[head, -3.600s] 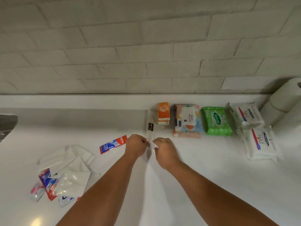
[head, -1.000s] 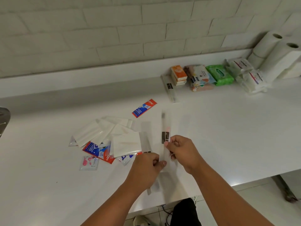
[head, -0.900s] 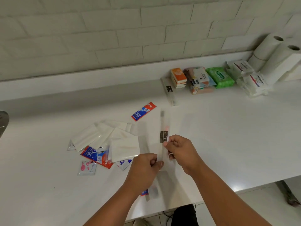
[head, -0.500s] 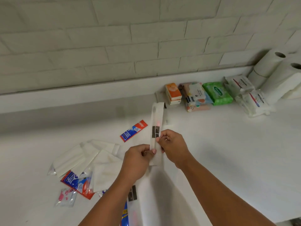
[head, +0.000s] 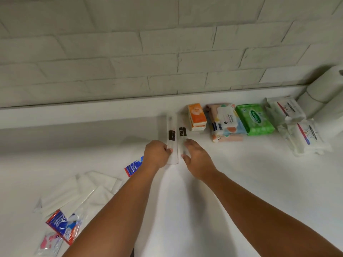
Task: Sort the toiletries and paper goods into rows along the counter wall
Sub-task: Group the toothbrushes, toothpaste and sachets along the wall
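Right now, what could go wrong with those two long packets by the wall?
The left packet and right packet lie nearly touching; nudging one could skew the other, or bump the orange tissue pack. The left forearm crosses over the red-and-blue sachet and might drag it.

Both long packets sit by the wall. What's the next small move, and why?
Probably release the left packet and draw both hands back. It lies parallel beside the right packet, which is next to the orange tissue pack; the left hand pinches its near end, the right hand touches the other.
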Tool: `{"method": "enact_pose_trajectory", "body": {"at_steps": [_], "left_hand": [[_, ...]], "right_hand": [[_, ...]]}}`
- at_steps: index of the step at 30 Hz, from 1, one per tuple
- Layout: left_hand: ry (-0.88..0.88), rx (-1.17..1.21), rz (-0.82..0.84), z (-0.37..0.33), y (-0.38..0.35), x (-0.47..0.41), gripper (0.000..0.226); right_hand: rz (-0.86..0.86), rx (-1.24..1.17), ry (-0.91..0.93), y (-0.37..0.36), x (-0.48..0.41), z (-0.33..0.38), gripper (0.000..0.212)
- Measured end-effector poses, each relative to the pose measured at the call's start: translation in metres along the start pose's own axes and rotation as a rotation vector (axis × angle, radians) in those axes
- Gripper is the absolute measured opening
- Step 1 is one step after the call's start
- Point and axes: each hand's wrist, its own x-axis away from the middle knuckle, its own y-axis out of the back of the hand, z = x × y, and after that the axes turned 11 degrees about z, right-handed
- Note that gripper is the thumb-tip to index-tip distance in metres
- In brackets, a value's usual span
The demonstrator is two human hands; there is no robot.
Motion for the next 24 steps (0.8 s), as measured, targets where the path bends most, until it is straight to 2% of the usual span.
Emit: {"method": "enact_pose_trajectory", "body": {"at_steps": [3, 11, 24], "left_hand": [[0.061, -0.051, 0.022, -0.009, -0.003, -0.012, 0.047], [0.111, -0.065, -0.055, -0.019, -0.009, -0.023, 0.030], [0.129, -0.173, -0.071, -0.026, -0.014, -0.025, 0.028]], "right_hand": [[0.046, 0.022, 0.040, -0.001, -0.009, -0.007, 0.060], [0.071, 0.074, 0.107, 0.000, -0.015, -0.017, 0.055], [0.050, 0.101, 0.116, -0.003, -0.020, -0.019, 0.052]]}}
